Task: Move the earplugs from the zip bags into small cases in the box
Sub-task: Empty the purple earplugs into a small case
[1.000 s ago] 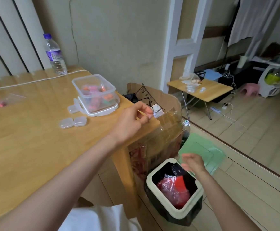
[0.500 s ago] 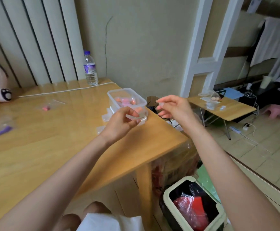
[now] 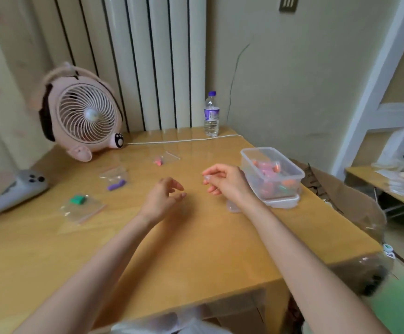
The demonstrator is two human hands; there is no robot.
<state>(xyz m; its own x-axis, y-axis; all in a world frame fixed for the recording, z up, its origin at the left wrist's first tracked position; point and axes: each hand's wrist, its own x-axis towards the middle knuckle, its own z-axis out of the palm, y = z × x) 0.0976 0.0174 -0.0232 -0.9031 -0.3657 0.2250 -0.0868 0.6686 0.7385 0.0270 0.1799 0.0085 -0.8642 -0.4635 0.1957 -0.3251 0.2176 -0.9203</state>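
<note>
Soft, even indoor light with faint shadows; pale glare streaks the table (image 3: 196, 237) near the upper centre. Motion blur softens everything, and wide-angle bending warps the frame edges.

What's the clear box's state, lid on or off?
Off. The clear box is open-topped; its lid lies underneath it.

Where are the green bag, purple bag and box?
green bag (image 3: 83, 209): head view, clear film near its middle.
purple bag (image 3: 114, 176): head view, clear film near its middle.
box (image 3: 282, 190): head view, clear side wall facing the camera.
</note>
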